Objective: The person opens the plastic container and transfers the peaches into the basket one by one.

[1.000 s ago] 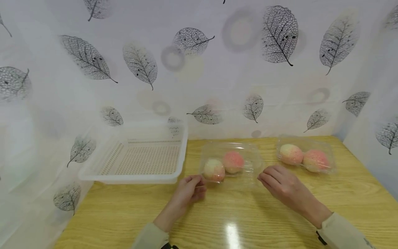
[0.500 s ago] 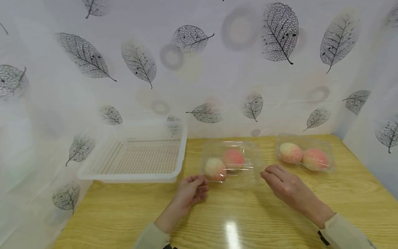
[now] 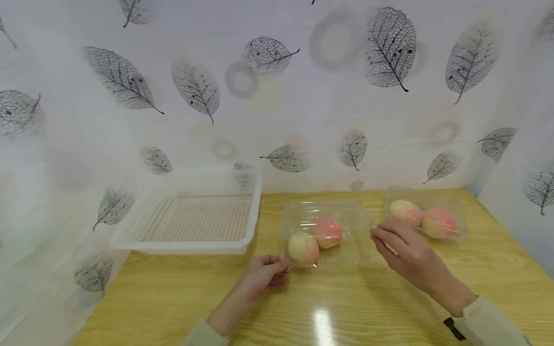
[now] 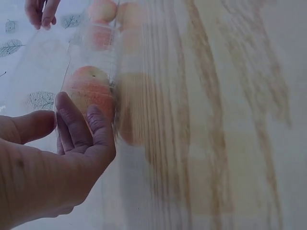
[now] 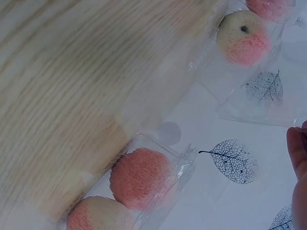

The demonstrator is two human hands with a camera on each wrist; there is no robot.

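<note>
A clear plastic clamshell box [image 3: 342, 254] with two pink-and-cream peaches lies at the middle of the table. One peach [image 3: 303, 249] sits front left in it, and the pinker peach [image 3: 327, 232] leans against it, behind and to the right. At the front left corner, my left hand [image 3: 268, 276] pinches the box's thin edge between thumb and fingers; the left wrist view shows this hand [image 4: 72, 153] close up. My right hand [image 3: 409, 257] pinches the clear plastic edge at the right, raised above the table. Only part of the right hand [image 5: 298, 167] shows in the right wrist view.
Behind my right hand, another clear box [image 3: 460, 216] holds two peaches [image 3: 439, 223]. A white perforated plastic basket [image 3: 182, 247] stands at the left. Leaf-printed white sheeting [image 3: 303, 96] rises behind the wooden table [image 3: 173, 298].
The middle box and its peaches have shifted toward me, along with my left hand. My right hand has moved right, holding the plastic edge.
</note>
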